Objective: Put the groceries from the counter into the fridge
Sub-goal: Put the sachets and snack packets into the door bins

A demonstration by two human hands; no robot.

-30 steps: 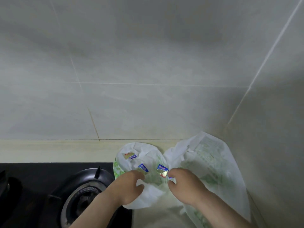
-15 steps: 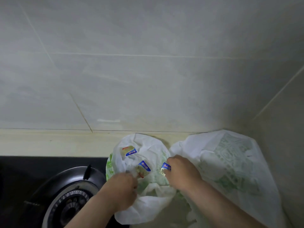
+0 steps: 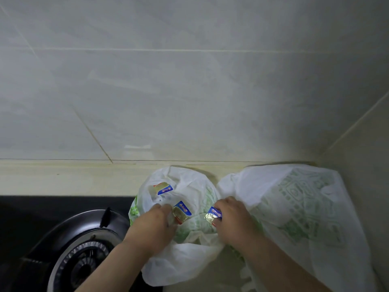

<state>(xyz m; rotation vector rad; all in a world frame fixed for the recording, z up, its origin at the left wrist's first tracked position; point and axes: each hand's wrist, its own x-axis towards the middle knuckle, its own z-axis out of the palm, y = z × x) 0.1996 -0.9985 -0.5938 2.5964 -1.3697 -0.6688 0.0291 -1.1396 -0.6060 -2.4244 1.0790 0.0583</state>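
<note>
Groceries are bagged on the desk (image 3: 63, 178), in the corner by the tiled wall; the fridge is not in view. The small bag (image 3: 189, 186) sits opened just beside the stove burner (image 3: 84, 260), and the large bag (image 3: 305, 207) touches it on the right. Three foil packets are seen at the small bag's mouth. The middle packet (image 3: 181, 213) is pinched by the left hand (image 3: 155, 226), with the fingers (image 3: 163, 208) curled on its near edge. The right packet (image 3: 213, 216) is gripped by the right hand (image 3: 233, 224), fingers curled over it. The far packet (image 3: 162, 188) lies loose on the film, untouched.

Step judged: packets are being taken out of the bag. Each packet should be lifted clear of the thin film before it is pulled away, so the bag is not dragged toward the burner. The far packet should be gathered too, or the whole bag carried by its mouth, so fewer trips are needed. The foil is likely soft and slippery, so a firm but light pinch is advised, with no crushing. The contents of the large bag cannot be told.
</note>
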